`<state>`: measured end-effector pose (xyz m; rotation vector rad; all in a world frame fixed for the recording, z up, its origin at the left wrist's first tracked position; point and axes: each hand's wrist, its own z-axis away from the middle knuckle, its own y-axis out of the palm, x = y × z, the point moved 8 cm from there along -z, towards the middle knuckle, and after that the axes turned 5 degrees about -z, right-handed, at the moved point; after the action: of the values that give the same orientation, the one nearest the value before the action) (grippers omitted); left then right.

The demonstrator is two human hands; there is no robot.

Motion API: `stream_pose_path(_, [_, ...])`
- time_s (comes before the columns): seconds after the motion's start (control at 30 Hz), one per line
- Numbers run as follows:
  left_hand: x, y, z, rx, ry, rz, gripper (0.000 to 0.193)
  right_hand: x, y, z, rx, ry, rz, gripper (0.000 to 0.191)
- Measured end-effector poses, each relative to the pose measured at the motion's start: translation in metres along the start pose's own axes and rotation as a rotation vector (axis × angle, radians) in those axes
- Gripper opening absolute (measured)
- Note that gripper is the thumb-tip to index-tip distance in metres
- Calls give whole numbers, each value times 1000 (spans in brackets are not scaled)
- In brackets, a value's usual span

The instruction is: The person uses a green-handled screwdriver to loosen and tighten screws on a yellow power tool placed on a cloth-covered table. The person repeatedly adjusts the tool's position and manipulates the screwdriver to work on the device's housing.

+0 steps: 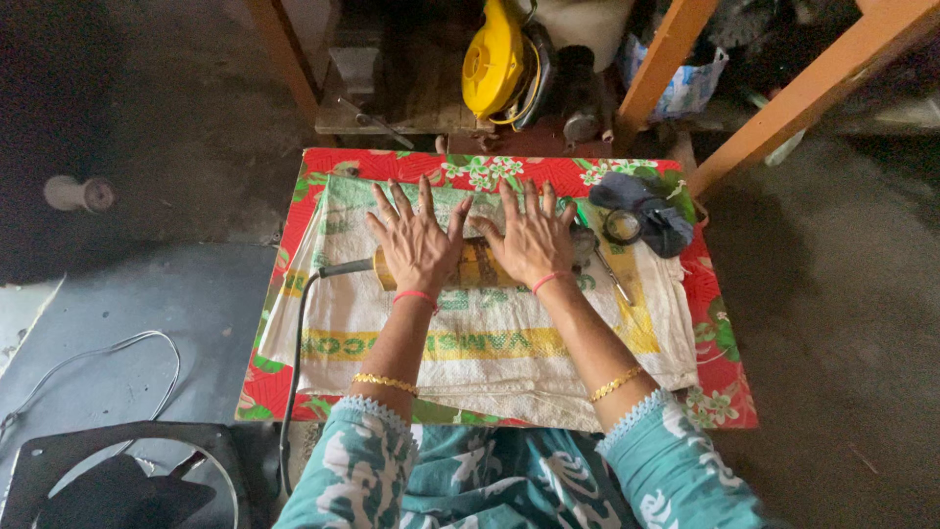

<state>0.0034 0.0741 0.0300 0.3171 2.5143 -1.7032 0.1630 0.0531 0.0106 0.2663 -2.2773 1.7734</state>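
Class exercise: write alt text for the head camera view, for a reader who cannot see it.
Both hands, left hand and right hand, lie flat with fingers spread on a yellow corded power tool, on a white woven sack over a red floral table.

I see my left hand (416,245) and right hand (534,240) bare, each wrist tied with a thin red thread. Further up each forearm sits a gold bangle. My sleeves are teal with a white pattern, edged at the cuffs with pale lace trim.
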Motion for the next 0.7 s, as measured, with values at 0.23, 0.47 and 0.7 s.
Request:
stream_pose_path(0.23, [2, 0, -2, 13, -34, 26, 84, 8, -14, 1, -136, -46, 3, 85])
stream_pose_path(0.47, [-3, -5, 18, -82, 95, -12, 79, 13, -11, 24, -181, -112, 61, 85])
stream_pose_path(0.7, [-13, -9, 30, -163, 310, 26, 68, -1, -26, 32, -314, -132, -47, 80])
